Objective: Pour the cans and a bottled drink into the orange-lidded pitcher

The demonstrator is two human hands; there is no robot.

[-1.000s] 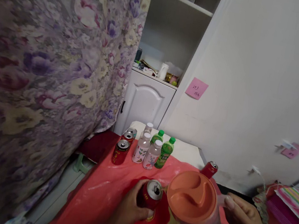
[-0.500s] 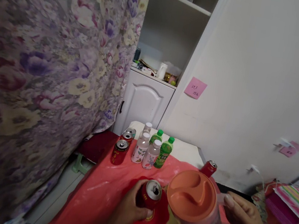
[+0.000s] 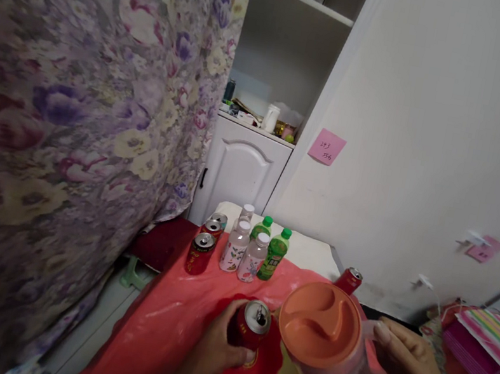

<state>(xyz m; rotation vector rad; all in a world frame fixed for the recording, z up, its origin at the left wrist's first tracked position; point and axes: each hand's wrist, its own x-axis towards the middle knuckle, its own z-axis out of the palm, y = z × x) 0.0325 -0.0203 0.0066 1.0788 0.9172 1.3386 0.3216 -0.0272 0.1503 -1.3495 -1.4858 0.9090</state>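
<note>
red can [image 3: 248,332] sits gripped in your left hand [image 3: 213,354] fingers, upright to stay unspilled; right hand [image 3: 407,363] steadies jug [image 3: 328,349] handle.

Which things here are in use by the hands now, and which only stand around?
In use: left hand gripping red can; right hand on the orange-lidded pitcher.

Standing around: bottles, three cans, lone can, sticky note.

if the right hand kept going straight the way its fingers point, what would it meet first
Most likely the pitcher: the right hand points left at its handle side, fingertips already at or touching it. Depth is unclear.
</note>
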